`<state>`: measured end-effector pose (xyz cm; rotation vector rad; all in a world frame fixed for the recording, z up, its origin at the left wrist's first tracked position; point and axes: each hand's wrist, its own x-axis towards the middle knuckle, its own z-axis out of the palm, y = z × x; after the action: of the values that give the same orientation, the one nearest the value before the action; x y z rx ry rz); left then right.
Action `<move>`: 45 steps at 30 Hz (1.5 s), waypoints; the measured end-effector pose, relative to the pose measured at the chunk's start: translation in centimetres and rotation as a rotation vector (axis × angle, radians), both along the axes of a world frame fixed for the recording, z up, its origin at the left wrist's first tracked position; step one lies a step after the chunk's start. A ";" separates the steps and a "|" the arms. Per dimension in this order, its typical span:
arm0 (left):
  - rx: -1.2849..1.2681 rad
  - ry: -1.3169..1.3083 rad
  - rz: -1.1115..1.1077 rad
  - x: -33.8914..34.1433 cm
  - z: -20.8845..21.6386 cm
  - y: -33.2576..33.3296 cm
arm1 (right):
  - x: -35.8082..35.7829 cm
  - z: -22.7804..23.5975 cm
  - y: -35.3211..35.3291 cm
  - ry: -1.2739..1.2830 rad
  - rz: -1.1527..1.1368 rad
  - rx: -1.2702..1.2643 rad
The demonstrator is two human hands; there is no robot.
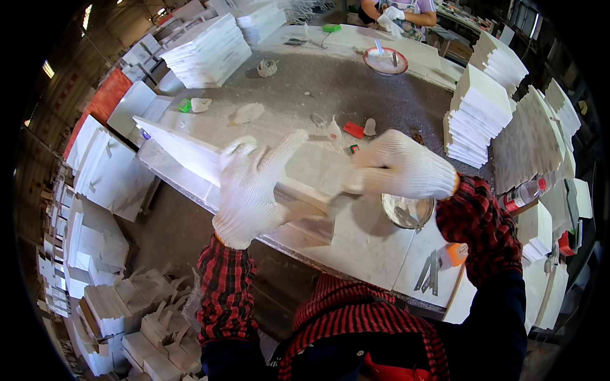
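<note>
A long white marble strip (184, 149) stands on edge along the near side of the bench. Across it lies my left hand (251, 184) in a white knitted glove, forefinger stretched out and thumb apart. My right hand (403, 166), gloved alike, is closed above the strip's right end, fingertips pressed together and pointing left. A thin greyish blur shows below those fingertips; what it is I cannot make out. Just under the right hand sits a round bowl (408, 211) of whitish paste.
Metal scraper blades (429, 274) and an orange box (456, 254) lie right of the bowl. A red-rimmed basin (386, 61) stands farther back, before a gloved co-worker (397, 16). Marble slab stacks (478, 114) line the right; another stack (206, 51) stands far left. A plastic bottle (522, 194) lies right.
</note>
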<state>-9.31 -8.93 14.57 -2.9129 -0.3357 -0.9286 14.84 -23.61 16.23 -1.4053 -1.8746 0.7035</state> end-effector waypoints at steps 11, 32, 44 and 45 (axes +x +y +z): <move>-0.022 0.023 -0.029 0.7 0.4 0.5 | -1.2 0.4 3.5 0.110 -0.052 -0.052; 0.074 -0.153 -0.171 1.8 -1.0 2.3 | -1.9 1.2 2.0 0.092 -0.149 -0.047; 0.078 -0.226 -0.201 2.7 -1.0 1.3 | -5.6 -11.8 -8.3 0.994 -0.798 -0.018; 0.083 -0.197 -0.190 2.1 -0.7 1.6 | -9.0 -11.5 -6.9 1.313 -0.744 0.076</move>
<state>-7.24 -7.35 13.91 -2.8208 -0.0283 -1.2285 5.79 -30.54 4.73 -0.9993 -0.3194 0.8162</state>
